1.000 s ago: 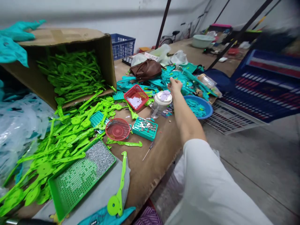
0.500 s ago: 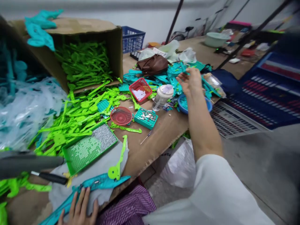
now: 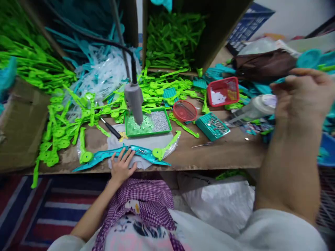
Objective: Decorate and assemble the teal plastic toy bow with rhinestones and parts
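Note:
My left hand (image 3: 122,169) lies flat with spread fingers on a long turquoise plastic part (image 3: 102,155), pressing it on a grey cloth near the table edge. Small metal pieces show in that part's middle, right of my fingers. A lime-green arm-shaped piece (image 3: 157,153) sits at its right end and another green piece (image 3: 86,156) at its left. Far right, my right hand (image 3: 305,89) is raised with curled fingers, seemingly gripping a turquoise part with a round end (image 3: 310,58); its fingertips are partly hidden. An electric screwdriver (image 3: 134,104) hangs above a green tray of screws (image 3: 128,130).
A black-handled tool (image 3: 111,128) lies left of the tray. Towards the right are a red mesh basket (image 3: 185,111), a turquoise box of metal bits (image 3: 213,126), a thin screwdriver (image 3: 202,144), a red tray (image 3: 222,101) and a lidded cup (image 3: 255,108). Green parts (image 3: 59,134) pile behind.
My view has swung left and down to the work in front of me. My right hand has come back from the turquoise pile, while my left hand stays on the turquoise part.

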Demonstrator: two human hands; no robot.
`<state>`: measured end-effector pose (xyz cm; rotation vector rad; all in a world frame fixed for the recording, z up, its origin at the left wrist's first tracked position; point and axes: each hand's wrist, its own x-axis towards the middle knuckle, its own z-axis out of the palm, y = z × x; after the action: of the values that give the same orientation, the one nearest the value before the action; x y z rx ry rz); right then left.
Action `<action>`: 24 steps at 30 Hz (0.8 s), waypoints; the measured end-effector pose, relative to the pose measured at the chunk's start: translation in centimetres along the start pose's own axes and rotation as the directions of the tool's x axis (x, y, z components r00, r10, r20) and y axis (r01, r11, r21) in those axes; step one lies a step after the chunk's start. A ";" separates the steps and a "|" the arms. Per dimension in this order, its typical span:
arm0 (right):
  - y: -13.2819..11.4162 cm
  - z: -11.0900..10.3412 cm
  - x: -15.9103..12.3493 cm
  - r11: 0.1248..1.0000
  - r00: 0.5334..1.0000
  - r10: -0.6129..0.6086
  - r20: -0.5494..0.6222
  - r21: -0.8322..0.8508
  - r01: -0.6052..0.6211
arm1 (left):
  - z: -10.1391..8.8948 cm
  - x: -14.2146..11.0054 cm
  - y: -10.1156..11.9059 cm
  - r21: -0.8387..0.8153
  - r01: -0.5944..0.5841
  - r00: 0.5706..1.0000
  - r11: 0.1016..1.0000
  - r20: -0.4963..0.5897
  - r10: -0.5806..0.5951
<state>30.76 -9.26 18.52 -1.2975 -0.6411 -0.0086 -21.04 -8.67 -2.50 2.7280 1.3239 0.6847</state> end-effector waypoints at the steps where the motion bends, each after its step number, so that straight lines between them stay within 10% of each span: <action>1: -0.8 1.0 -2.5 0.999 0.999 -0.008 0.046 -0.033 0.009 | -0.1 0.0 0.1 -0.005 0.010 1.000 1.000 0.006 -0.010; 11: 1.1 4.5 -27.6 0.939 0.859 0.168 0.484 -0.343 0.010 | -0.1 -0.1 0.1 -0.055 0.013 1.000 0.998 -0.004 -0.013; 21: 2.9 5.1 -32.8 0.918 0.694 0.217 0.687 -0.386 0.096 | 0.2 -0.1 0.0 -0.074 0.032 0.999 0.997 0.007 -0.031; 24: 1.1 4.2 -33.1 0.910 0.566 0.229 0.792 -0.381 0.165 | 0.3 -0.2 0.0 -0.076 0.026 1.000 0.997 -0.004 -0.026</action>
<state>1.94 -16.47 3.36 -1.7246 -1.5026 0.5725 -21.07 -8.77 -2.83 2.6467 1.3034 0.7248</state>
